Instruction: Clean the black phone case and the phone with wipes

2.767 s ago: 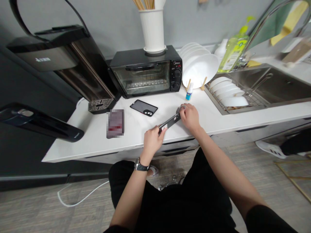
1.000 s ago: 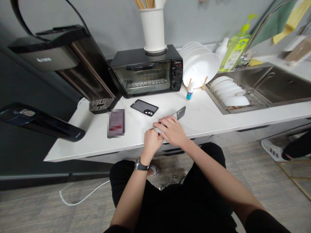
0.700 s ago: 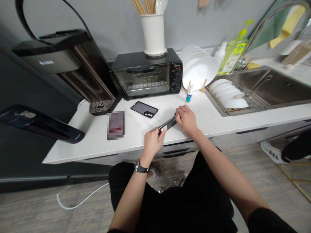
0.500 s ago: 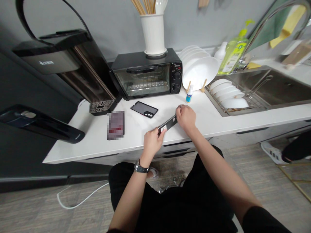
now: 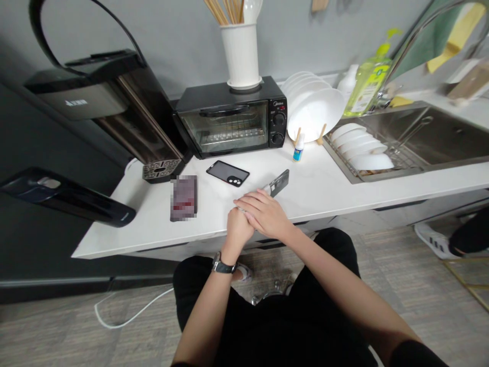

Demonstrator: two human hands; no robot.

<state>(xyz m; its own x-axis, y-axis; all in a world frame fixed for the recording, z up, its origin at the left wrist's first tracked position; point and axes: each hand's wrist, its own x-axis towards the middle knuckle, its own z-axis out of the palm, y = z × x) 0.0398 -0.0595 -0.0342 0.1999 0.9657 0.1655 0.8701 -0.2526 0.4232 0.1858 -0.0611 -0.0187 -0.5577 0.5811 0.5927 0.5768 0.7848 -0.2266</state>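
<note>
- right hand (image 5: 266,213) lying across left hand (image 5: 239,228), fingers curled
- slim dark case (image 5: 278,183) poking out underneath, maybe a phone case; can't tell which grip has it
- black phone (image 5: 228,173) just beside them on the desk (image 5: 324,191)

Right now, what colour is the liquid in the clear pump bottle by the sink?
The liquid is yellow-green, best seen in the head view.

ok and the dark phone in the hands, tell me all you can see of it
The dark phone is a slim, flat, grey-black slab with a faint sheen. Only its far end shows, angled diagonally toward the back of the white counter. The rest is hidden beneath the right hand, and the left hand sits at the near end. I can't tell whether it touches the counter, and no screen or camera is visible.
</note>
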